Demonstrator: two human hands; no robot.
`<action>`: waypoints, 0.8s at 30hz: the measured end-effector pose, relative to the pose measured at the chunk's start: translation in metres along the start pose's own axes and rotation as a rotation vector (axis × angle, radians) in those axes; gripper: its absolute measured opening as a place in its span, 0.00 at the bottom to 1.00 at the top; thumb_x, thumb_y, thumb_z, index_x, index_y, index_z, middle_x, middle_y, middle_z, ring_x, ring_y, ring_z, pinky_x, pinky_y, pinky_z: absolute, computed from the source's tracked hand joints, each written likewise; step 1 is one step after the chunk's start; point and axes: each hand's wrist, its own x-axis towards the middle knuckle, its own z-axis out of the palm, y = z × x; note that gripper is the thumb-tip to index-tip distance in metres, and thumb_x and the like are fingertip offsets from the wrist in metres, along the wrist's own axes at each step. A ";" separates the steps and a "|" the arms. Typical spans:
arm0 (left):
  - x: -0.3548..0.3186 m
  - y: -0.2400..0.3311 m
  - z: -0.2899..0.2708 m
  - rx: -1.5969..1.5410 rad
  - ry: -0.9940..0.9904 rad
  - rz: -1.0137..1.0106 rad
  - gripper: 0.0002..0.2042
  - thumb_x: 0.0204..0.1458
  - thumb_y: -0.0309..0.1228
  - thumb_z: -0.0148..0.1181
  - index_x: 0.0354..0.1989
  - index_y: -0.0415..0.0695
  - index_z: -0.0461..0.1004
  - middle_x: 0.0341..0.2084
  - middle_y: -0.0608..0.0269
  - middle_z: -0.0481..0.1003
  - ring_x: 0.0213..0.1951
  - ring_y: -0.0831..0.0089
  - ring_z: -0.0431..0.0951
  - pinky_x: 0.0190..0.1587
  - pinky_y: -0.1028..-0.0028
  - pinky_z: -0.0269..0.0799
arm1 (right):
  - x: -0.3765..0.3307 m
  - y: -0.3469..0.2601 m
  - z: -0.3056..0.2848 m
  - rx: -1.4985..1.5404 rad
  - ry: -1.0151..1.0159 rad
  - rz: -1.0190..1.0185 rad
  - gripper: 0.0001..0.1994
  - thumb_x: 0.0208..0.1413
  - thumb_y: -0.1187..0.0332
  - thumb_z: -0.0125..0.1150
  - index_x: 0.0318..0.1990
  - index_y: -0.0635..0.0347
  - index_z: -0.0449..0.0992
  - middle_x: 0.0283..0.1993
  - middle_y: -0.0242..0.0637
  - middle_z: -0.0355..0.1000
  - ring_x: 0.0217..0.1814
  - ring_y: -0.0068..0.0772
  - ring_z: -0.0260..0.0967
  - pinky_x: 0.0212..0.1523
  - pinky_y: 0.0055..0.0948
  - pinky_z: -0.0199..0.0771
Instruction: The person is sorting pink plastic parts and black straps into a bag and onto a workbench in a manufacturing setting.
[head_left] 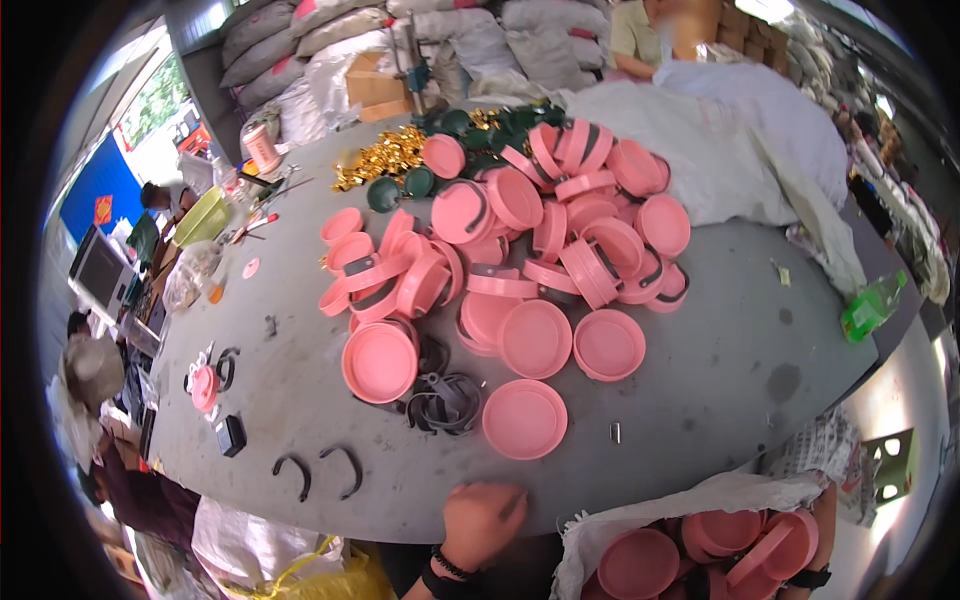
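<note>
My left hand [485, 522] is closed at the table's near edge, with a small dark patch at its fingers that I cannot make out. At the lower right, my right hand [825, 528] grips the rim of a white woven sack [690, 498], its fingers mostly hidden. Several round pink lids [638, 563] lie inside the sack. Beyond my left hand, a single pink lid [525, 419] sits on the grey table [700, 400]. A tangle of dark grey straps [443, 404] is beside it. Behind them rises a large heap of pink lids [490, 290], some with grey straps.
Two curved dark straps [342, 472] and a small black box [231, 436] lie at the left. A small metal piece [615, 432] is near the front. Gold pieces [385, 158] and green cups [384, 194] lie behind the heap. A green bottle [873, 308] lies at right; another person [635, 42] is beyond.
</note>
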 end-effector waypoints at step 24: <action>0.020 -0.009 0.002 -0.021 -0.358 -0.106 0.09 0.40 0.38 0.49 0.18 0.46 0.68 0.16 0.65 0.65 0.24 0.66 0.62 0.33 0.69 0.53 | 0.009 0.016 -0.041 0.073 -0.008 0.469 0.16 0.51 0.61 0.47 0.40 0.66 0.66 0.36 0.33 0.65 0.36 0.24 0.61 0.39 0.23 0.61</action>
